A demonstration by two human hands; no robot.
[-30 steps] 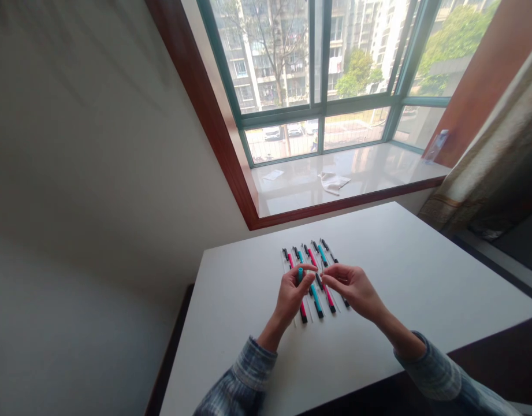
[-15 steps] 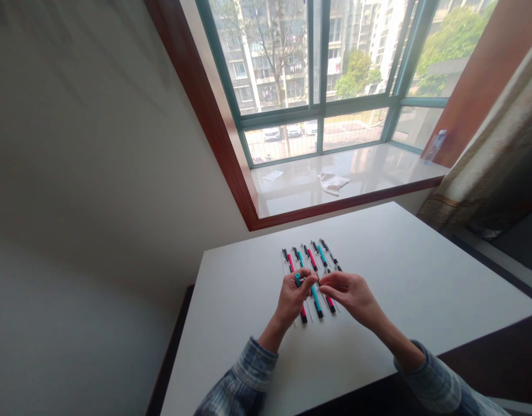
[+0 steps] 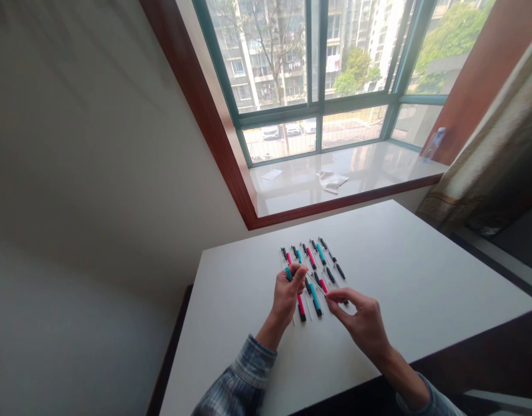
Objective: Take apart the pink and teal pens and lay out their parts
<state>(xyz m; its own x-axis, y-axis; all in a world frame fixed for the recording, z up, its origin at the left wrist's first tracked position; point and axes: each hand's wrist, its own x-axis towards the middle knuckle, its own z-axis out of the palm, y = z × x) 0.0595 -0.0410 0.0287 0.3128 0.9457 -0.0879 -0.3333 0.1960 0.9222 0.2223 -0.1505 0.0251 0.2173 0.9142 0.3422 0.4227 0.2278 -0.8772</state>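
Note:
My left hand (image 3: 286, 292) is closed around a teal pen barrel (image 3: 288, 274), whose end sticks out past the fingers. Thumb and fingertips of my right hand (image 3: 361, 316) pinch the near end of a thin pen refill (image 3: 316, 285). The refill slants up toward the left fingertips; whether its far end touches them or the barrel I cannot tell. Below and behind the hands lie pen parts in rows: a pink barrel (image 3: 301, 309), a teal barrel (image 3: 315, 300), black grip pieces (image 3: 341, 271) and thin clear refills. My hands cover part of the rows.
The white table (image 3: 231, 323) stands against the wall below a window. On the sill (image 3: 287, 199) lie a white cloth (image 3: 333, 181) and a paper (image 3: 272, 174), with a clear bottle (image 3: 434, 144) at the right. A curtain (image 3: 477, 150) hangs beside it.
My right hand has moved right and toward me, drawing the refill away from the left hand so its length shows. My left hand has shifted slightly left with the teal barrel.

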